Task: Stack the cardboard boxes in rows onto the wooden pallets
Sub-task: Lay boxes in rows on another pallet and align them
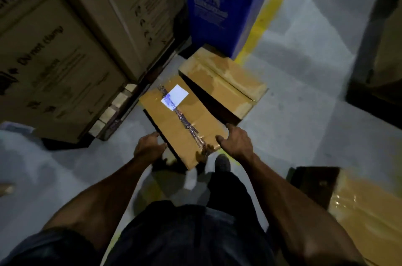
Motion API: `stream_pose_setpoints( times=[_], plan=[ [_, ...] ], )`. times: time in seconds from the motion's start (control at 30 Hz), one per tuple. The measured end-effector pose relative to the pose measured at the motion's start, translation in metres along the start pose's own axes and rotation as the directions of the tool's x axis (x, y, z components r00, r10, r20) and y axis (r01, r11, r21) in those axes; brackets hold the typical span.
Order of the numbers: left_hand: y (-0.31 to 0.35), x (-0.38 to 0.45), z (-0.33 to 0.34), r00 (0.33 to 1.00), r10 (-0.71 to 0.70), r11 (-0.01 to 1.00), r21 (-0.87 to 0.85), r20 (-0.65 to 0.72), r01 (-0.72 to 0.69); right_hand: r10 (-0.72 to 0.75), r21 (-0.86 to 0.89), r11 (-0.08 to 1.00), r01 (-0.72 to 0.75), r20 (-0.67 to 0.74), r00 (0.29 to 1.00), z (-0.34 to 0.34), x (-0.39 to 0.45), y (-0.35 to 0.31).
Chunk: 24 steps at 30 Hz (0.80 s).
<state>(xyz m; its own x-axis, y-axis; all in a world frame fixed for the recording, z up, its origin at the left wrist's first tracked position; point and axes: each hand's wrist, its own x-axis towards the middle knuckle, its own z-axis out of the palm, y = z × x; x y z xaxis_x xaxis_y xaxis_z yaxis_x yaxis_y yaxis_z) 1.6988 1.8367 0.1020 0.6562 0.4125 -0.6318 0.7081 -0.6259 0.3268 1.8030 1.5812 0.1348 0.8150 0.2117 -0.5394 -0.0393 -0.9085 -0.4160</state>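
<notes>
Two bare hands close on a taped cardboard box (182,120) on a dim warehouse floor (304,96), the parcel around which everything else here sits. Up and to the left of it rise large printed cartons (65,32), stacked on a wooden pallet (115,109) whose blocks show at their base; that load is likely the row this parcel is meant to join. Behind the box stands a blue bin (226,4), with a yellow floor line (261,17) running past it. A second brown box (224,83) lies just beyond the held one, touching or nearly touching its far edge. A third brown box (365,211), wrapped in glossy tape, sits well apart to the lower right.

The held box carries a white label (175,96) and a strip of tape along its top. Its near end appears tipped up off the floor, judging by the shadow beneath, which suits a lift just starting. The left hand (150,146) cups the near-left edge, fingers curled down the side of the box. The right hand (235,141) grips the near-right corner, thumb laid on top and fingers wrapped over the edge. Both forearms reach forward and down, spread to either side, a stance that balances the load. A dark shoe (221,163) is planted just below the box.
</notes>
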Motion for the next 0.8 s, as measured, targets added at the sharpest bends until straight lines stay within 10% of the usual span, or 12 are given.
stream_pose_setpoints(
  times=[0.3,0.8],
  plan=[
    [0.042,0.053,0.018,0.962,-0.273,0.934,-0.24,-0.007,0.263,-0.146,-0.135,0.977,0.166,0.147,0.978,-0.037,0.123,0.01],
    [-0.06,0.275,0.16,0.75,-0.654,0.402,-0.798,0.093,0.45,0.025,0.021,0.999,-0.033,0.284,0.959,0.166,0.313,0.105]
  ],
)
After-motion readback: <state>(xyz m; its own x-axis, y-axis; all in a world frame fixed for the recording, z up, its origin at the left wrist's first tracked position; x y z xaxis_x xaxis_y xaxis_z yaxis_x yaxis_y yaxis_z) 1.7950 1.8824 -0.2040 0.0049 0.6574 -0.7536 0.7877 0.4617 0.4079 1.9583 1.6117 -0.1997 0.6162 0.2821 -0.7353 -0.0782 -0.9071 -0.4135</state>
